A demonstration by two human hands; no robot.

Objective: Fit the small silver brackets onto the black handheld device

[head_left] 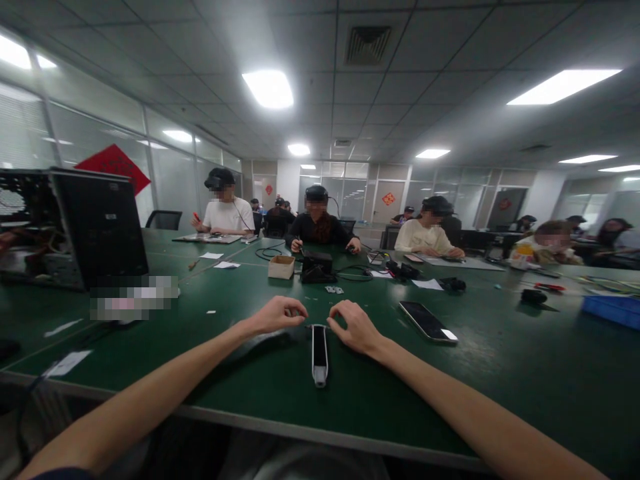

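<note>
A slim device (319,353) with a dark face and pale edges lies on the green table, its narrow end toward me. Small thin parts stick out sideways at its far end. Just left of that end is my left hand (280,315), its fingers curled and the thumb bent in. My right hand (356,327) is on the other side, fingers bent, thumb and index close together near the device's far corner. Whether either hand pinches something small cannot be made out. Some small metallic pieces (334,290) lie beyond both hands.
A phone (427,322) lies right of my right hand. Ahead stand a small open box (281,267) and a black box (317,267) with cables. A computer case (100,227) stands at left, a blue bin (611,311) at right. Several people sit across the table (240,390).
</note>
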